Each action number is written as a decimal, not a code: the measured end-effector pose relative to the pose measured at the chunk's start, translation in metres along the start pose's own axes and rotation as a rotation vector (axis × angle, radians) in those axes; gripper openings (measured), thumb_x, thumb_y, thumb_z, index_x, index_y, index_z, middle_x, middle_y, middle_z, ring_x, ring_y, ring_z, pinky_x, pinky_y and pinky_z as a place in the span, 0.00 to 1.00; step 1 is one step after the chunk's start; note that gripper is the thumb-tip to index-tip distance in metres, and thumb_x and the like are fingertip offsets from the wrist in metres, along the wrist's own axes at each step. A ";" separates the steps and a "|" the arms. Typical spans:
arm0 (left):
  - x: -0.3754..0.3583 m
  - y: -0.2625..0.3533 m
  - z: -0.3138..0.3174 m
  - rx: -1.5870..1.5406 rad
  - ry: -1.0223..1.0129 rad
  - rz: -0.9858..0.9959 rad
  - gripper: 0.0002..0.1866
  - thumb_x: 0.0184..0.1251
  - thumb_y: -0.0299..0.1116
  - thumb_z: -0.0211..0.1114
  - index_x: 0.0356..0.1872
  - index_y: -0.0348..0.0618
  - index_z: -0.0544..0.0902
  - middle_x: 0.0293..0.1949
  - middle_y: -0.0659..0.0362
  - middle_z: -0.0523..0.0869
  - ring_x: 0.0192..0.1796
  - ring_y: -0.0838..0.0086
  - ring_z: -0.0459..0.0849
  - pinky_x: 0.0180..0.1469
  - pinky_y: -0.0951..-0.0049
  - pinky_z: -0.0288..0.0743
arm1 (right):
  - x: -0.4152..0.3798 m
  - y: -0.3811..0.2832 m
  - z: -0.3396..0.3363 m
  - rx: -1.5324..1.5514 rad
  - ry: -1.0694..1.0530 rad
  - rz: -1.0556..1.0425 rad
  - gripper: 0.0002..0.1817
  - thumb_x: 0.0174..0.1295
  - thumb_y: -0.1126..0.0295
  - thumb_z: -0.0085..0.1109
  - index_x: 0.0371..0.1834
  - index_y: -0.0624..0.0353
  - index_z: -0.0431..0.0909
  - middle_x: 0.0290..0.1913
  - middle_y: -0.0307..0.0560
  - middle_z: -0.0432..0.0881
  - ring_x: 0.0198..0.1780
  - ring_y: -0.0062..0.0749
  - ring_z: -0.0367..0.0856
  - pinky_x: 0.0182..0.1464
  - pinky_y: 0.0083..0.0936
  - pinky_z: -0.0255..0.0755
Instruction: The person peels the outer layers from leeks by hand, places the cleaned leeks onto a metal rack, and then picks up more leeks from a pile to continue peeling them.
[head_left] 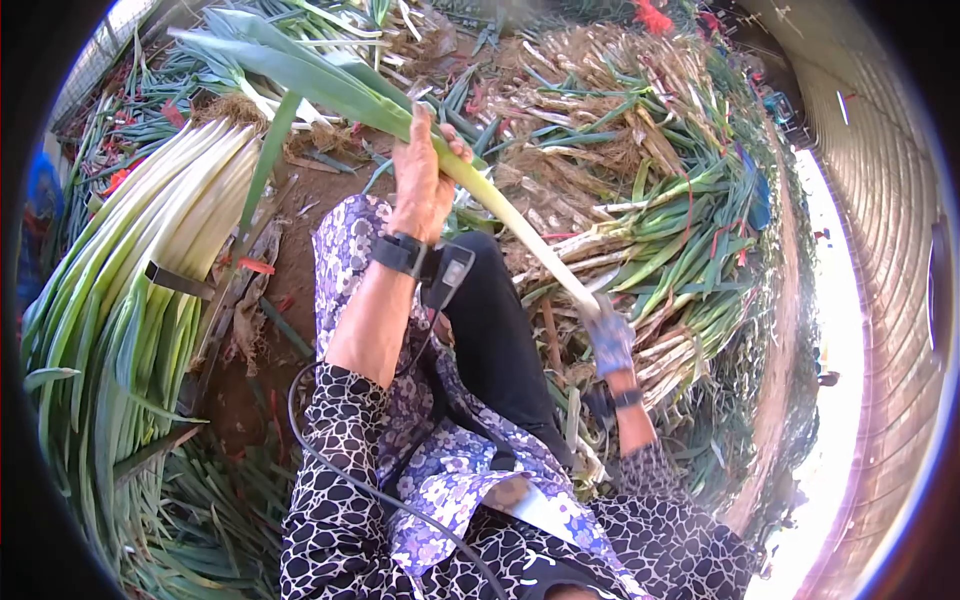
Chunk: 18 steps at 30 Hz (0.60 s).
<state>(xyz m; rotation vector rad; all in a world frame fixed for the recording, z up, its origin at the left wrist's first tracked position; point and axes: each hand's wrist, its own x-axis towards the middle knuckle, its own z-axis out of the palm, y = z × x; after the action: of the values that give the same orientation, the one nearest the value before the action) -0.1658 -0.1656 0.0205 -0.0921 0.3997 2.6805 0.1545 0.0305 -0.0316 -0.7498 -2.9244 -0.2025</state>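
Observation:
A long leek (515,222) slants across the middle, its green leaves at the upper left and its pale root end at the lower right. My bare left hand (425,180) is wrapped around it where the green meets the white. My right hand (610,342), in a thin bluish-grey glove, closes around the root end; it is somewhat blurred and its fingertips are partly hidden. To my left, a large bundle of leeks (225,165) lies with its roots at the top, resting against a dark metal bracket (178,281).
A heap of untrimmed leeks with dry roots (650,235) spreads along my right. Cut green leaves (215,525) cover the ground at lower left. Bare brown soil (290,215) shows beside my knees. A pale corrugated curved wall (890,200) runs down the far right.

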 end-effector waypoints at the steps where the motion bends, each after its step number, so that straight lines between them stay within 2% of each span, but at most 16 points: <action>1: 0.002 -0.003 0.000 -0.015 -0.042 0.011 0.16 0.68 0.45 0.60 0.41 0.45 0.67 0.24 0.60 0.72 0.23 0.77 0.72 0.25 0.74 0.70 | -0.021 0.019 -0.006 -0.110 -0.382 0.247 0.20 0.60 0.69 0.54 0.58 0.50 0.72 0.50 0.48 0.81 0.42 0.43 0.82 0.42 0.37 0.75; 2: 0.004 0.004 -0.003 -0.014 -0.044 0.009 0.16 0.68 0.45 0.60 0.41 0.45 0.67 0.24 0.60 0.72 0.23 0.77 0.72 0.25 0.74 0.70 | -0.075 0.082 0.025 -0.233 -0.153 -0.177 0.15 0.60 0.64 0.52 0.51 0.49 0.76 0.41 0.51 0.81 0.41 0.47 0.80 0.41 0.39 0.74; 3: 0.009 0.014 -0.006 -0.045 -0.082 0.053 0.16 0.68 0.46 0.59 0.40 0.45 0.67 0.24 0.61 0.72 0.22 0.77 0.71 0.25 0.75 0.69 | -0.129 0.134 0.046 -0.214 -0.019 -0.281 0.15 0.59 0.66 0.52 0.50 0.50 0.78 0.40 0.51 0.82 0.44 0.48 0.80 0.45 0.38 0.74; 4: 0.016 0.023 -0.008 -0.082 -0.120 0.118 0.16 0.68 0.46 0.59 0.40 0.45 0.68 0.24 0.61 0.71 0.22 0.78 0.70 0.25 0.76 0.68 | -0.155 0.148 0.036 -0.222 -0.357 0.031 0.18 0.58 0.67 0.52 0.52 0.55 0.77 0.46 0.53 0.80 0.47 0.47 0.79 0.48 0.36 0.75; 6: 0.016 0.026 -0.011 -0.084 -0.126 0.110 0.17 0.69 0.47 0.58 0.41 0.45 0.68 0.24 0.62 0.71 0.22 0.79 0.69 0.24 0.77 0.67 | -0.193 0.198 0.050 -0.303 -0.643 0.304 0.22 0.57 0.69 0.54 0.57 0.57 0.73 0.53 0.53 0.77 0.53 0.41 0.77 0.50 0.34 0.75; 8: 0.013 0.016 -0.009 -0.093 -0.085 0.077 0.18 0.69 0.48 0.57 0.41 0.44 0.68 0.24 0.62 0.71 0.22 0.80 0.69 0.25 0.77 0.67 | -0.168 0.155 -0.001 0.393 -0.410 0.721 0.25 0.58 0.71 0.55 0.62 0.59 0.69 0.55 0.50 0.76 0.55 0.32 0.76 0.52 0.30 0.73; 9: 0.006 0.013 -0.005 -0.074 -0.080 0.068 0.18 0.69 0.48 0.57 0.42 0.43 0.69 0.24 0.64 0.71 0.23 0.81 0.69 0.25 0.79 0.66 | -0.165 0.166 0.025 0.628 -0.035 0.471 0.27 0.59 0.72 0.55 0.64 0.62 0.66 0.53 0.48 0.76 0.54 0.29 0.74 0.53 0.26 0.70; 10: 0.004 0.010 -0.003 -0.048 -0.087 0.059 0.18 0.70 0.49 0.55 0.42 0.43 0.68 0.24 0.64 0.71 0.22 0.82 0.69 0.25 0.80 0.66 | -0.134 0.127 -0.007 0.579 -0.073 0.453 0.29 0.56 0.74 0.56 0.64 0.63 0.66 0.53 0.52 0.77 0.52 0.39 0.76 0.55 0.29 0.70; 12: 0.003 0.003 -0.002 -0.058 -0.107 0.055 0.18 0.71 0.49 0.53 0.42 0.43 0.68 0.23 0.64 0.71 0.22 0.83 0.68 0.25 0.80 0.66 | -0.077 0.044 -0.046 0.827 0.010 0.517 0.30 0.54 0.74 0.58 0.63 0.64 0.66 0.52 0.50 0.76 0.51 0.41 0.76 0.55 0.30 0.71; 14: -0.006 -0.004 0.004 -0.052 -0.076 -0.012 0.19 0.72 0.50 0.52 0.42 0.43 0.68 0.23 0.64 0.71 0.22 0.83 0.68 0.24 0.80 0.66 | -0.056 -0.002 -0.056 0.547 0.016 0.184 0.27 0.63 0.67 0.55 0.65 0.61 0.63 0.54 0.52 0.75 0.52 0.34 0.75 0.55 0.28 0.69; 15: -0.005 -0.009 0.002 -0.045 -0.081 -0.025 0.19 0.71 0.51 0.52 0.42 0.43 0.68 0.24 0.63 0.71 0.22 0.82 0.69 0.25 0.79 0.67 | -0.050 -0.019 -0.051 0.524 0.060 0.076 0.26 0.63 0.67 0.54 0.64 0.60 0.64 0.47 0.49 0.75 0.44 0.31 0.75 0.50 0.26 0.72; 16: -0.005 -0.013 0.001 -0.039 -0.084 -0.045 0.20 0.71 0.51 0.52 0.43 0.43 0.68 0.24 0.62 0.72 0.23 0.82 0.70 0.26 0.78 0.68 | -0.042 -0.029 -0.048 0.606 -0.020 0.033 0.25 0.62 0.69 0.55 0.63 0.60 0.66 0.41 0.44 0.74 0.37 0.28 0.73 0.39 0.26 0.73; 18: -0.010 -0.009 0.003 0.041 -0.107 -0.111 0.22 0.70 0.53 0.52 0.44 0.42 0.67 0.28 0.60 0.76 0.27 0.78 0.76 0.30 0.74 0.75 | -0.044 -0.025 -0.011 0.835 -0.100 0.144 0.20 0.61 0.70 0.56 0.57 0.60 0.70 0.35 0.38 0.73 0.30 0.22 0.70 0.28 0.22 0.68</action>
<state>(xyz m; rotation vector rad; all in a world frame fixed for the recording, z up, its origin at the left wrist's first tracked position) -0.1524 -0.1608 0.0222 0.0395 0.4032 2.5537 0.1818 -0.0136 -0.0294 -0.8000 -2.6176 1.0161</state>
